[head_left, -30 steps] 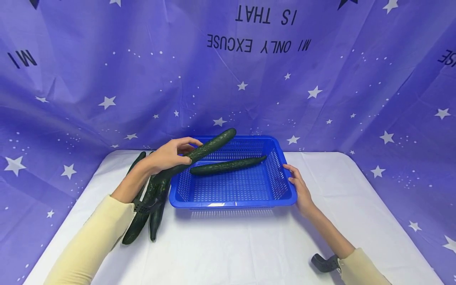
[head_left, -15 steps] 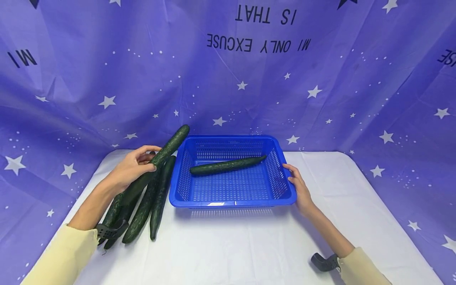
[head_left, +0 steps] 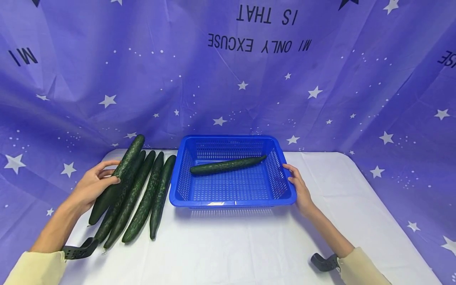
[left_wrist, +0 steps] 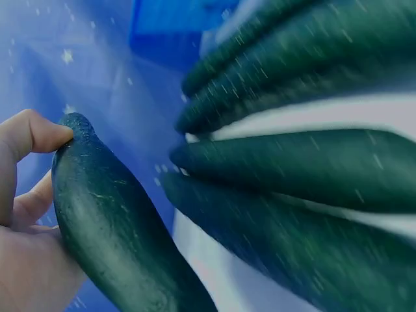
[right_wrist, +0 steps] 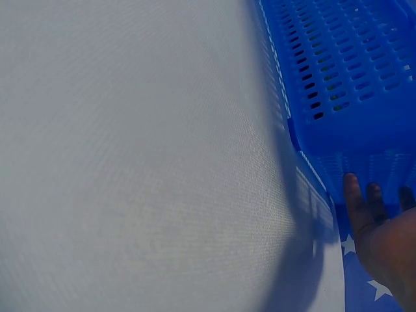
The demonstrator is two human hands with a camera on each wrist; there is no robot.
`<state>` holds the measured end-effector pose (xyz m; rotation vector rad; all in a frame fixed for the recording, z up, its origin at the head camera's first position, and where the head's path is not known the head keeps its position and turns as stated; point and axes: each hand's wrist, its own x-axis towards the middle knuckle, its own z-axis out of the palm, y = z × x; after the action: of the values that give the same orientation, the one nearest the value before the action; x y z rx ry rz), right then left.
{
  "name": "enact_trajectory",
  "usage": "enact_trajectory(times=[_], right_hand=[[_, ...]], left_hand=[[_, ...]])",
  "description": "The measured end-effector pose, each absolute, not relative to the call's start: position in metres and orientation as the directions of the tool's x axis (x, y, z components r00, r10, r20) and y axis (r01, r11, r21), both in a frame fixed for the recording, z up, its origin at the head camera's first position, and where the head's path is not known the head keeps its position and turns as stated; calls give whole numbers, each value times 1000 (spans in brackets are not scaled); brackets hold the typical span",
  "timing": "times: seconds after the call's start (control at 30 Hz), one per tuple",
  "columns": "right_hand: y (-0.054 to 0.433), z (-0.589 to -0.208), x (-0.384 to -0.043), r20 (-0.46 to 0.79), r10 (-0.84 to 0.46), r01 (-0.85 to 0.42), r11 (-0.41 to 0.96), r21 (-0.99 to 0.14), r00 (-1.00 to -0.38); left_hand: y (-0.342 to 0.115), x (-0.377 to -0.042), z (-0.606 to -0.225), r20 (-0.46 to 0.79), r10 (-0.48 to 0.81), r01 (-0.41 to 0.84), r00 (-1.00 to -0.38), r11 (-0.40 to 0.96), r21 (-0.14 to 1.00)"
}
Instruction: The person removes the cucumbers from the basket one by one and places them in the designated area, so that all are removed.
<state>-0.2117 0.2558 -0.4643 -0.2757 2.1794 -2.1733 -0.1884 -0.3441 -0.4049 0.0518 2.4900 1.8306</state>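
Note:
My left hand [head_left: 93, 185] grips a long dark green cucumber [head_left: 130, 156] at the left of the table, thumb on the near side and fingers on the far side. That cucumber slants beside and partly over a row of several cucumbers [head_left: 162, 194] lying side by side. The left wrist view shows the held cucumber [left_wrist: 110, 214] close up, with the row's ends to its right. My right hand [head_left: 301, 192] holds the right end of a blue plastic basket [head_left: 231, 204]. One cucumber [head_left: 228, 165] lies inside the basket toward the back.
A white cloth [head_left: 228, 249] covers the table. Behind and at both sides hangs a purple curtain [head_left: 199, 91] with stars and lettering. Black wrist mounts [head_left: 81, 249] stick out from both wrists.
My left hand has carried its cucumber from over the basket's left edge leftward to the far left of the row. The right hand and the basket have stayed put.

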Motion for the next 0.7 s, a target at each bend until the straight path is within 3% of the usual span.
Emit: enact_trajectory(times=[0.3,0.4,0.6,0.7], right_hand=[[256,-465,-212,96,-168,-94,-24,-995,-981],[256,-465,-212,96,-166,-93,-23,-995,-981],[256,-464,-211,91,-151,-91,-6,-996,-984],[255,-464,-212,89,-151,-90,-3,-996,-985]], left_hand=[[-373,-185,-431,-100,-24,-102,-995,277,955],[-377,-185,-439,-104,-23,-106,-994,306,946],[-382,-184,-452,-163,9,-158,-987,199,967],[-381,-182,-459,-174,10,-168,-985,212,963]])
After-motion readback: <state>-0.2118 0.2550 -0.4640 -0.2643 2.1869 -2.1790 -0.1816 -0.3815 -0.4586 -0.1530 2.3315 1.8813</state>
